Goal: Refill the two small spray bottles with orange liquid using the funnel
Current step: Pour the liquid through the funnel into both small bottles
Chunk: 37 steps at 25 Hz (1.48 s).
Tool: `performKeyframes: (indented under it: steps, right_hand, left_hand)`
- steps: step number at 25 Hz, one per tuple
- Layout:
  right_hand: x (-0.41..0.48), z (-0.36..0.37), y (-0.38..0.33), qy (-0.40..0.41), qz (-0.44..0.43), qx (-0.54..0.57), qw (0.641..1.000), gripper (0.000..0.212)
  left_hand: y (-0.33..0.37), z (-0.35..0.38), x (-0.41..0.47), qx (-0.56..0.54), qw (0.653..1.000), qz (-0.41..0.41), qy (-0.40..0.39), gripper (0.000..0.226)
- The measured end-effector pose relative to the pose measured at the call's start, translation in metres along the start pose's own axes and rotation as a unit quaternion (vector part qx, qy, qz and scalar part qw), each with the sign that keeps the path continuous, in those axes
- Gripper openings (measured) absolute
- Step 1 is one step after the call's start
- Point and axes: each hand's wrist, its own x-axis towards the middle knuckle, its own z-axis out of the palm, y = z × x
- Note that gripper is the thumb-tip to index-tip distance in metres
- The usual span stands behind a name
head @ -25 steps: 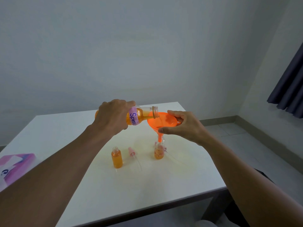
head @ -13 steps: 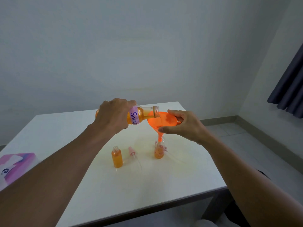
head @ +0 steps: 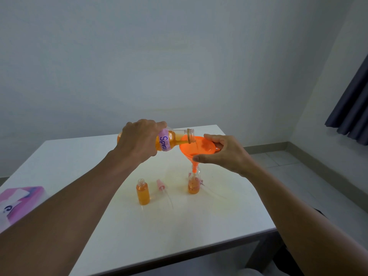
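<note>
My left hand (head: 139,139) grips a large clear bottle (head: 175,139) of orange liquid with a purple label, tilted so its open mouth hangs over the orange funnel (head: 197,147). My right hand (head: 223,154) pinches the funnel's rim. The funnel's spout sits in the neck of a small spray bottle (head: 193,184), which stands on the table partly filled with orange liquid. A second small bottle (head: 143,193) stands uncapped to the left, nearly full. A pink spray cap with its clear tube (head: 160,185) lies between the two bottles.
The white table (head: 119,226) has its front edge near me and its right edge by my right forearm. A pink and white box (head: 18,202) lies at the table's left edge. Another clear tube (head: 214,191) lies right of the bottle under the funnel. A dark curtain (head: 352,108) hangs at right.
The large bottle has tipped slightly further over the funnel. Both hands stay in nearly the same place.
</note>
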Motion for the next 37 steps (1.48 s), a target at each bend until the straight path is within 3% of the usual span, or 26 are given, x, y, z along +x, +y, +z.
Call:
performKeyframes:
  steps: [26,31,34,37]
  right_hand:
    - [0.002,0.002,-0.006,-0.003,0.000,-0.014,1.000,0.100]
    - [0.000,0.000,-0.010,-0.009,0.008,-0.011,1.000,0.117]
    - [0.001,0.001,-0.009,-0.010,0.005,-0.009,1.000,0.111]
    - [0.000,0.000,-0.011,-0.012,0.007,-0.013,1.000,0.119]
  left_hand:
    - [-0.005,0.002,-0.002,0.002,1.000,-0.005,0.005,0.064]
    - [-0.006,0.002,-0.001,0.007,1.000,-0.002,0.008,0.064]
    - [-0.007,0.002,0.000,0.007,1.000,-0.004,0.008,0.064]
    - [-0.008,0.000,0.000,0.011,1.000,-0.004,0.009,0.064]
